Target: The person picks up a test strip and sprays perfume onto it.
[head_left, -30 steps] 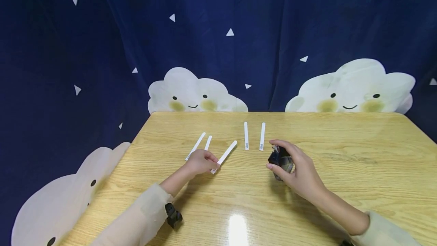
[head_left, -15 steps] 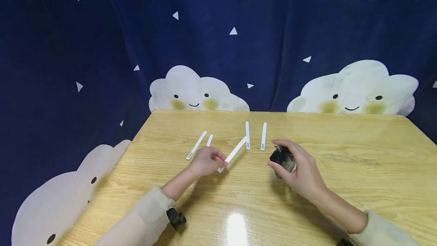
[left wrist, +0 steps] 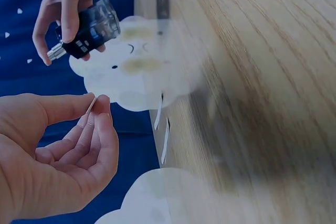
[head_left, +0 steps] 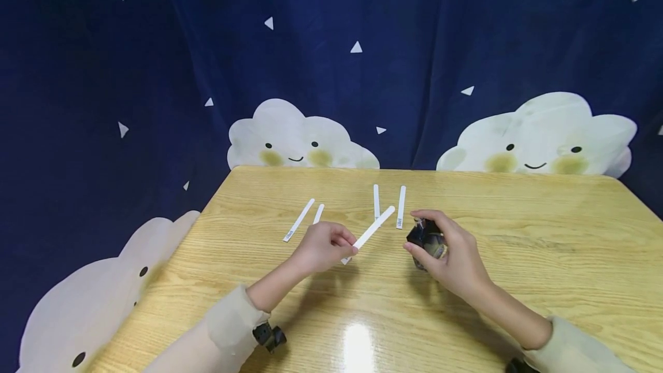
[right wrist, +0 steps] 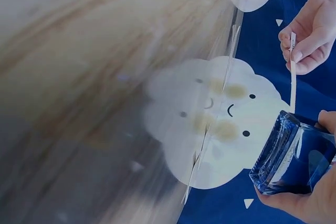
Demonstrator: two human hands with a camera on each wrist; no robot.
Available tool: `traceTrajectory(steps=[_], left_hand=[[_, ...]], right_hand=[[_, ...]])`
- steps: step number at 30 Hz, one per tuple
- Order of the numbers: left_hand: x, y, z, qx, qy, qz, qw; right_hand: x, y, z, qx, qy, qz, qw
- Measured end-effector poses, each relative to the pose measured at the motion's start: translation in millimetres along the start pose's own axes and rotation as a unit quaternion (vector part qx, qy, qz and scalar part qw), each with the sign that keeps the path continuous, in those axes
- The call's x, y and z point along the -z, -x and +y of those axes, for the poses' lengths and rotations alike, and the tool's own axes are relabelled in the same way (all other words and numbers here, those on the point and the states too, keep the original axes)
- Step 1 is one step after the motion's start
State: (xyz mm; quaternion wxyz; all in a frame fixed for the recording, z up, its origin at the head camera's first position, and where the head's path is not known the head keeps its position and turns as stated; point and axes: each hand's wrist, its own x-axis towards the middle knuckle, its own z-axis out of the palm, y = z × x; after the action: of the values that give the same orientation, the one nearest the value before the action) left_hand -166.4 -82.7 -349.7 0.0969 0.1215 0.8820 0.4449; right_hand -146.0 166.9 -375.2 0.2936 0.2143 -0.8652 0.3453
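My left hand (head_left: 327, 246) pinches a white paper test strip (head_left: 375, 227) by its lower end between thumb and fingertips. The strip slants up to the right, raised above the table. My right hand (head_left: 460, 258) grips a dark glass perfume bottle (left wrist: 97, 29) tipped on its side, its metal spray nozzle (left wrist: 56, 52) bare. In the right wrist view the clear bottle base (right wrist: 286, 153) faces the camera. The held strip's free tip points toward the bottle, a short gap apart in the head view.
Two paper strips (head_left: 299, 220) lie left of centre, one partly hidden by my left hand. Two more strips (head_left: 401, 207) lie farther back on the wooden table (head_left: 544, 235). A blue curtain (head_left: 311, 62) with clouds hangs behind.
My left hand has lifted its strip from among the left ones and moved right, so it now overlaps a back strip in view. My right hand with the bottle stays nearly still.
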Motion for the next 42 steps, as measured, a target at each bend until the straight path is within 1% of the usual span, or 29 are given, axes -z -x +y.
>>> traceTrajectory(steps=[8,15,18,25,29,33,38,42], left_hand=[[-0.5,2.7,3.8,-0.009,0.007,-0.003,0.9999],[-0.3,2.4,4.5,-0.012,0.007,-0.006,0.9999],[-0.3,2.7,4.5,-0.012,0.007,-0.006,0.9999],[0.2,3.6,4.0,-0.013,0.010,-0.005,0.9998],[0.9,3.9,3.9,-0.014,0.007,-0.004,0.9999],[1.6,4.8,4.4,-0.016,0.004,-0.006,0.9999],[2.1,6.3,5.6,-0.018,0.003,-0.006,0.9998],[2.5,7.2,5.9,-0.013,0.005,-0.006,0.9999]], right_hand=[[-0.7,0.4,-0.5,-0.001,-0.013,0.011,0.9999],[0.7,-0.6,-1.9,-0.030,-0.023,0.005,0.9993],[0.9,-0.6,-2.1,-0.035,-0.021,0.009,0.9991],[0.7,0.8,-2.6,-0.025,-0.028,0.037,0.9986],[0.9,1.1,-2.6,-0.019,-0.037,0.039,0.9984],[0.6,1.7,-2.1,-0.022,-0.043,0.038,0.9981],[0.9,1.6,-1.3,-0.050,-0.050,0.031,0.9971],[1.8,0.5,-1.0,-0.070,-0.055,0.032,0.9955]])
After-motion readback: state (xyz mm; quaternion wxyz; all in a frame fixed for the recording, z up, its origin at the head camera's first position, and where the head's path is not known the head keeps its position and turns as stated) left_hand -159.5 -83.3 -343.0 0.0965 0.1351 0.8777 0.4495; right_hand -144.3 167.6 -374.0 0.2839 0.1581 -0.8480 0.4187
